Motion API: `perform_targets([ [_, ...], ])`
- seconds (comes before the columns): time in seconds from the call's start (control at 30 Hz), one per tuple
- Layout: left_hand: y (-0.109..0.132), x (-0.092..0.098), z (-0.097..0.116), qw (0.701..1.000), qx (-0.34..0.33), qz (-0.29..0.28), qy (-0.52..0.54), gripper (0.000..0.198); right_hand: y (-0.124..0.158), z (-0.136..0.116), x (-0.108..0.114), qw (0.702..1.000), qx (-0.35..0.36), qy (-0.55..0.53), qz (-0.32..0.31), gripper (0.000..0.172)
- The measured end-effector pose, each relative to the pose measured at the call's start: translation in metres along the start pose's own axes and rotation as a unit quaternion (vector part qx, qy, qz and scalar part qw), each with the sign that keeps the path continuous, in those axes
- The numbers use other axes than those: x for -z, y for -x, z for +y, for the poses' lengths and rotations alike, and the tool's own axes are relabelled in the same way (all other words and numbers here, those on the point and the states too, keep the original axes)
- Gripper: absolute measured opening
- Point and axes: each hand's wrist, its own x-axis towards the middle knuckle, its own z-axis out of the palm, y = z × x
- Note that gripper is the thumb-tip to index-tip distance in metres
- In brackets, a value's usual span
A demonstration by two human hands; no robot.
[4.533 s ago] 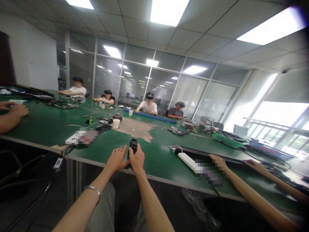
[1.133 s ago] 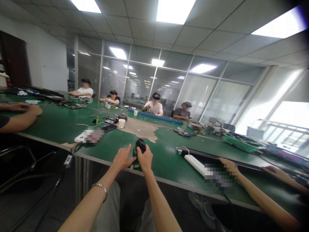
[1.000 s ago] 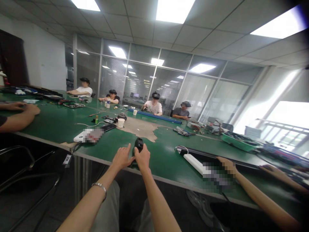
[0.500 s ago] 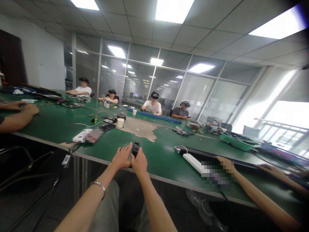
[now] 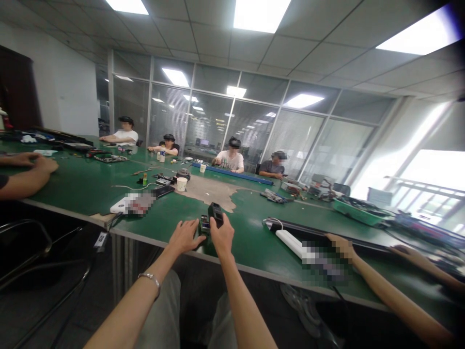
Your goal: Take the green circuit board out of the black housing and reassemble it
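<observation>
Grips a black, hard-edged, boxy casing [image 5: 216, 213], tilted, between the thumb and fingers of the right hand [image 5: 222, 235]. Rests the left hand [image 5: 185, 236], with fingers slightly parted and thumb out, alongside a small, dark, squarish block [image 5: 204, 224] with pale, shiny parts; cannot tell whether pinching it. Has, beyond the fingertips on the glossy green tabletop [image 5: 250, 247], a ragged beige patch [image 5: 210, 190] and a white paper cup [image 5: 181, 184]; left of the left fingers, a white, rounded plastic device [image 5: 119, 204]; right of the right fingers, a long white plastic bar [image 5: 288, 242] and a co-worker's hand [image 5: 337, 244]. Cannot see the casing's lower part behind the right thumb, nor the right ends of device and bar under pixelation; cannot tell contact from a narrow gap between casing and block.
</observation>
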Motion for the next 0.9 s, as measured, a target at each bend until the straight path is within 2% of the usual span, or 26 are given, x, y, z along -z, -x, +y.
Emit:
perform_targets([
  [0.2, 0.000, 0.004, 0.003, 1.000, -0.008, 0.006, -0.012, 0.051, 0.010, 0.041, -0.003, 0.999, -0.032, 0.020, 0.004, 0.054],
  [0.4, 0.001, 0.007, 0.005, 1.000, -0.013, 0.000, -0.016, 0.045, 0.019, 0.052, -0.019, 1.000, -0.015, 0.027, -0.001, 0.059],
  [0.6, 0.001, 0.007, 0.004, 1.000, -0.015, 0.005, -0.012, 0.038, 0.016, 0.047, -0.012, 0.999, -0.028, 0.022, 0.005, 0.052],
  [0.73, 0.001, 0.006, 0.003, 1.000, -0.013, 0.002, -0.013, 0.039, 0.007, 0.031, -0.002, 0.999, -0.035, 0.010, 0.010, 0.053],
  [0.9, 0.000, 0.000, 0.000, 1.000, 0.005, 0.001, -0.009, 0.060, 0.001, -0.002, -0.004, 1.000, -0.017, 0.010, -0.010, 0.052],
])
